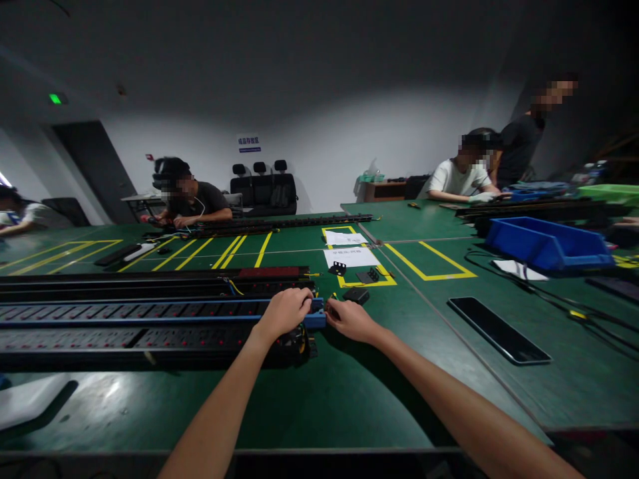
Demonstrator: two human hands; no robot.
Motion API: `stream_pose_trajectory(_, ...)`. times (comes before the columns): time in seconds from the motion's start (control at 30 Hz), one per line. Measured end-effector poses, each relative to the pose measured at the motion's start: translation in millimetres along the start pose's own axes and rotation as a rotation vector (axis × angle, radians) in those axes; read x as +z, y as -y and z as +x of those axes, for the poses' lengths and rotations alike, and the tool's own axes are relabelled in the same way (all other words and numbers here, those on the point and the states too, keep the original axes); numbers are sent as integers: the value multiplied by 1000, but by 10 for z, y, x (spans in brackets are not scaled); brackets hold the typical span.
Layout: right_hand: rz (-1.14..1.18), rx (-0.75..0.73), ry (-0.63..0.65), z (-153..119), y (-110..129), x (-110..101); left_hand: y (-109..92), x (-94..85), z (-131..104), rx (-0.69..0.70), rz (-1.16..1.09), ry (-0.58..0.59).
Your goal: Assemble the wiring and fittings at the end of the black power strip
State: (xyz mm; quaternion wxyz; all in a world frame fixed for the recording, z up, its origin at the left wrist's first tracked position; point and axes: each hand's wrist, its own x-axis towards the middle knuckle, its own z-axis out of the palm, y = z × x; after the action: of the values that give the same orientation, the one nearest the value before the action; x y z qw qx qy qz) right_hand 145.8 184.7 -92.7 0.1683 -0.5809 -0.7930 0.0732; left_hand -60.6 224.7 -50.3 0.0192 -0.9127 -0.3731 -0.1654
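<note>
A long blue-edged power strip with a row of dark sockets and red dots lies across the table on the left. Curled over its right end is my left hand, gripping it. My right hand is closed in a pinch just off that same end, and its fingers hide what they hold. A bit of yellow-green wire shows above its fingertips. In front of the blue strip lies a black power strip, with loose wires at its right end. More black strips lie behind.
A black block and small black brackets lie beyond my right hand, near paper sheets. To the right are a dark flat phone-like slab, black cables and a blue bin. Several people work around the table.
</note>
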Motion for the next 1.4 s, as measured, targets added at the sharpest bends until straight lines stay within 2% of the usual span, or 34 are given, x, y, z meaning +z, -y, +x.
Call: stream_pose_trajectory(1.4,12,5,4,2,0,3,1,5,2,-4,-8,8)
